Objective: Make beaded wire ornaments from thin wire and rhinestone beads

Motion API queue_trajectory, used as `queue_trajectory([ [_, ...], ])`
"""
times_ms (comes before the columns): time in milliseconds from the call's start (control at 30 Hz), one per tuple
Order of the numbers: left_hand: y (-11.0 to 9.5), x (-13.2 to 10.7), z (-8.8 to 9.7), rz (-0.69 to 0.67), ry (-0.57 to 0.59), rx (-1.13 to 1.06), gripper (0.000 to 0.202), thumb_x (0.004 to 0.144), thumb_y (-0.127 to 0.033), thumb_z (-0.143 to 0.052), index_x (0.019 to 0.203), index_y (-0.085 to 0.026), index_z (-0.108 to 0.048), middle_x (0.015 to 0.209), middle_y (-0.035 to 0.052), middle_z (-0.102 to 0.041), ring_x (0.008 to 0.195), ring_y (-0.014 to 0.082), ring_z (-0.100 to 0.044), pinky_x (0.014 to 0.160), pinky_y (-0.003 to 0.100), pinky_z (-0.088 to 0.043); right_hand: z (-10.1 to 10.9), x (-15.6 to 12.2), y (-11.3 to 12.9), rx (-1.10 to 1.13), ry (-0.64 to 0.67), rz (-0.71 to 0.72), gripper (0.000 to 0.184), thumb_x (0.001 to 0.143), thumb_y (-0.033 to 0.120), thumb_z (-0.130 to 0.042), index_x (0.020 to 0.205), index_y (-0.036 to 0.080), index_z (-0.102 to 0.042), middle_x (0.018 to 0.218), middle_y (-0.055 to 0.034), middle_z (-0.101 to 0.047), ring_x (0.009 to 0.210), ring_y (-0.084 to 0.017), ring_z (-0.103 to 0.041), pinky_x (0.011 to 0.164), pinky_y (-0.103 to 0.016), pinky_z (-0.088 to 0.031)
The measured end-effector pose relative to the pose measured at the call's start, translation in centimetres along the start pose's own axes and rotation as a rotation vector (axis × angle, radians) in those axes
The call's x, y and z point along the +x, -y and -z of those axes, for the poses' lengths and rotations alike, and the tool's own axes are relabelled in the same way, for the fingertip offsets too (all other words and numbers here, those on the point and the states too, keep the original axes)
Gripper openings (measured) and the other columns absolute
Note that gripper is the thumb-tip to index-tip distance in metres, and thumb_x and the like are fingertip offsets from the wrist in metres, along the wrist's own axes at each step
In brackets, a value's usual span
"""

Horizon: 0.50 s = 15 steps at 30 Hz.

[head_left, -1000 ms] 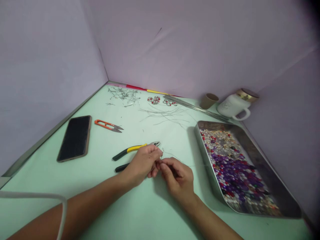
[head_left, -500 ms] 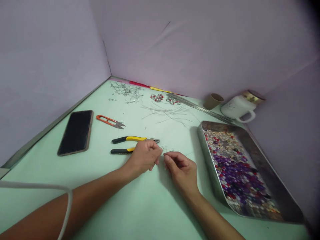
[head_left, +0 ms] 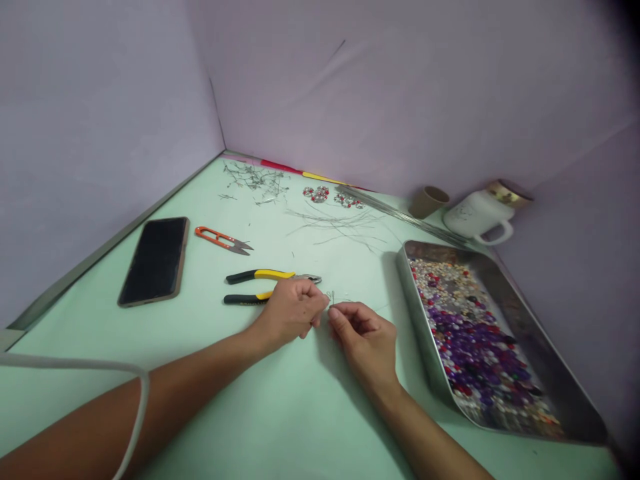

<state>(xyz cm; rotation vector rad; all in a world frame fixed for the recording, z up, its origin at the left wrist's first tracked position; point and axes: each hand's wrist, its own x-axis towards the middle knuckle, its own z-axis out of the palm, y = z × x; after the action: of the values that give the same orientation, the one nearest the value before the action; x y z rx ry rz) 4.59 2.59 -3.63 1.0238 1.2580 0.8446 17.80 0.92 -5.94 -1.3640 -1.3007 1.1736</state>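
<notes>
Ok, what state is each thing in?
Left hand: fingers closed, contents hidden
Right hand: pinching wire
Wire: bent
Pliers: handles apart, partly hidden
Snips: blades apart
Phone: face up, screen dark
Mug: lid on
Cup: uncovered
Tray: uncovered, holding loose beads

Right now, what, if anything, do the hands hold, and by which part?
The right hand pinches a thin wire below its upright end; whether the left hand holds anything cannot be told.

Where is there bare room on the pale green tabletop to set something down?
Bare: between the black rectangular phone and the left forearm; between that and the right forearm. Crowded: far side (tangled silver wires, red-flecked beaded clusters); right side (shallow metal tray of multicoloured beads).
</notes>
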Motion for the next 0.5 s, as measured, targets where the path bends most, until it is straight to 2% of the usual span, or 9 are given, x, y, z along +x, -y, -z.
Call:
queue_trajectory([
  [233, -0.05, -0.20, -0.04, -0.019, 0.008, 0.020, 0.015, 0.068, -0.022, -0.049, 0.054, -0.016, -0.049, 0.041, -0.0069, -0.046, 0.029, 0.0031, -0.035, 0.032, 0.016, -0.027, 0.05, 0.08, 0.14, -0.072, 0.001, 0.036, 0.013, 0.071, 0.027, -0.058, 0.066, 0.015, -0.062, 0.048, 0.0024, -0.054, 0.042, -0.009, -0.046, 0.039, -0.019, -0.038],
  [500, -0.15, -0.30, -0.03, -0.012, 0.002, 0.038, 0.015, 0.068, -0.022, -0.050, 0.054, -0.016, -0.047, 0.040, -0.0073, -0.044, 0.029, 0.0032, -0.034, 0.030, 0.015, -0.026, -0.37, -0.37, 0.04, -0.207, -0.095, 0.199, 0.010, 0.070, 0.023, -0.058, 0.067, 0.015, -0.064, 0.057, -0.0013, -0.063, 0.050, -0.012, -0.054, 0.048, -0.022, -0.044],
])
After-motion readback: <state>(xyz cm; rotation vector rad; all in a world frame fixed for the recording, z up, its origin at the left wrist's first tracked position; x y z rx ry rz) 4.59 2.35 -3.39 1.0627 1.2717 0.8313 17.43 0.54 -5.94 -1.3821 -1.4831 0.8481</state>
